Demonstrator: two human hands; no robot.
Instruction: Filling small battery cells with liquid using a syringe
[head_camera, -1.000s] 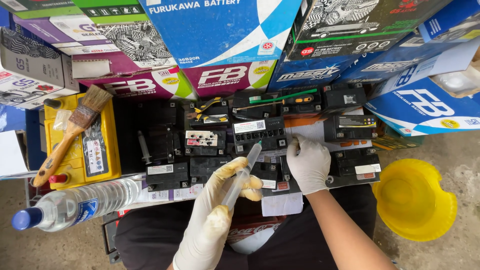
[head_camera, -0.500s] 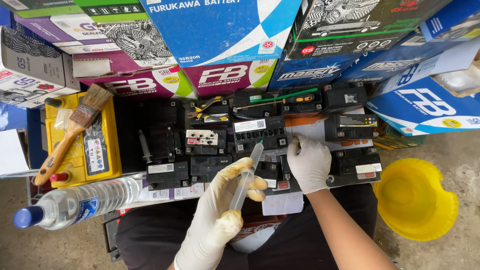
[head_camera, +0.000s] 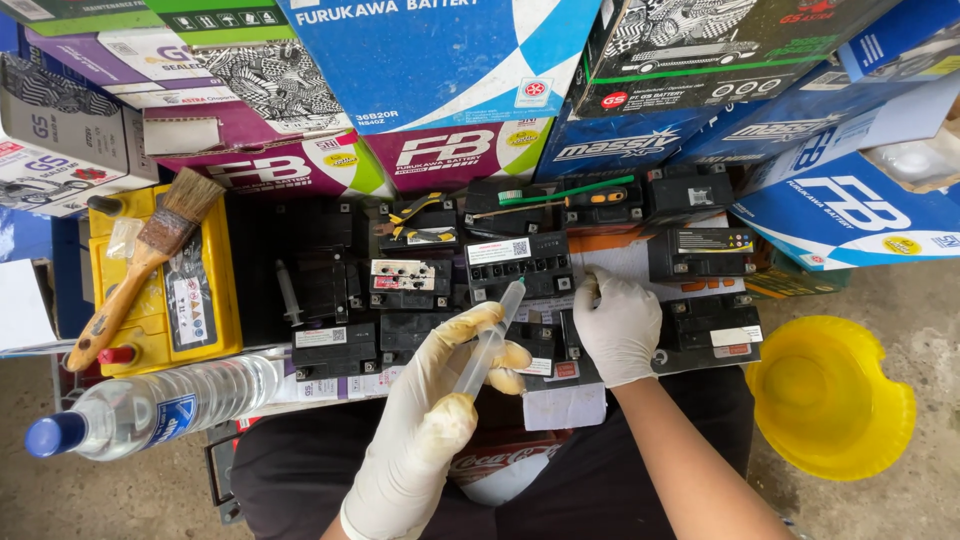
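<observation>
Head view, looking straight down over the lap: left hand (head_camera: 425, 420) in a cream glove, fingers (head_camera: 478, 325) curled shut around a clear syringe (head_camera: 487, 340), thumb low against the barrel, tip slanting up and to the right toward a row of small black batteries (head_camera: 520, 265). Right hand (head_camera: 618, 325) in a white glove, fingers bent and pressed down on a black battery (head_camera: 580, 350) just beside the syringe, gripping nothing that can be made out. More black batteries packed side by side across the middle, some with white labels. To the left, a yellow battery (head_camera: 205, 300) with a wooden-handled paintbrush (head_camera: 140, 265) lying slantwise on top. Near the bottom left, a clear plastic bottle (head_camera: 150, 405) with a blue cap, lying on its side. At the right, on the concrete floor (head_camera: 900, 300), a yellow plastic funnel (head_camera: 830, 395), well apart from both hands. Along the top, stacked cardboard boxes (head_camera: 440, 60) in blue, purple and black.
</observation>
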